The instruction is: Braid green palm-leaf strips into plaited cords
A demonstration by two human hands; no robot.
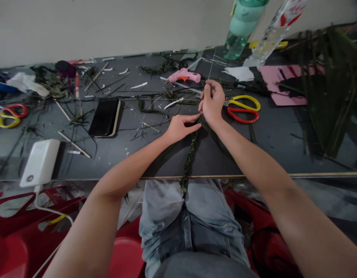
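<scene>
A dark green braid of leaf strips (190,152) runs down over the table's front edge, its lower end hanging above my legs. My left hand (181,127) pinches the top of this braid between thumb and fingers. Just above and to the right, my right hand (212,102) is closed with bent fingers, its fingertips close to the left ones. What it grips is too small and hidden to make out. Scissors with yellow and red handles (244,109) lie right beside my right hand. Past the hands rests a pink glue gun (184,75).
At left are a black phone (104,117), a white power bank (41,162) with a cable, and more scissors (12,116). A green bottle (243,31) and a clear bottle (272,38) stand at back right, near large leaves (331,88). Leaf scraps and sticks litter the table.
</scene>
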